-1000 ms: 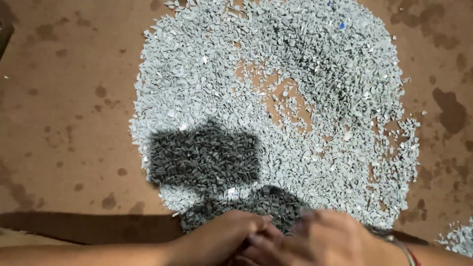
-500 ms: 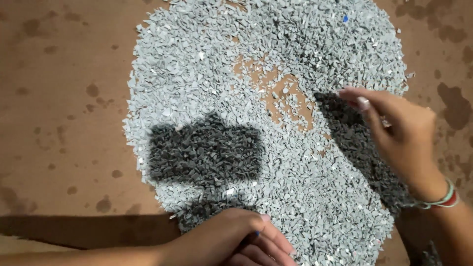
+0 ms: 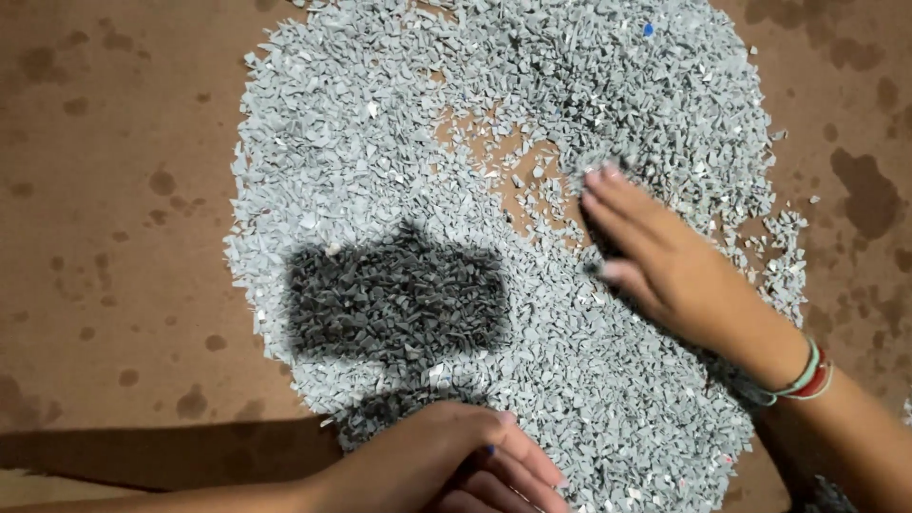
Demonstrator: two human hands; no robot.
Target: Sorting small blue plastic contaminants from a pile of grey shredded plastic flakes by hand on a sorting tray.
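Observation:
A wide heap of small grey plastic chips (image 3: 380, 171) lies spread on a brown floor. My right hand (image 3: 665, 266) reaches in from the right and rests flat on the heap, palm down. Its fingers are stretched out side by side, with the tips at the edge of a bare brown patch (image 3: 518, 161) in the middle of the chips. My left hand (image 3: 446, 465) sits at the near edge of the heap with its fingers curled in, and a tiny blue chip (image 3: 491, 449) shows between them. A blue speck (image 3: 649, 29) lies among the chips at the far side.
The brown floor (image 3: 114, 190) is blotched with dark stains. A blocky dark shadow (image 3: 394, 294) falls across the chips left of centre. Bracelets (image 3: 806, 372) circle my right wrist. A few loose chips lie at the right border (image 3: 907, 408).
My right hand left the left hand at the near edge, swung out to the right and now lies further left on the chips, by the bare patch. The left hand stayed put.

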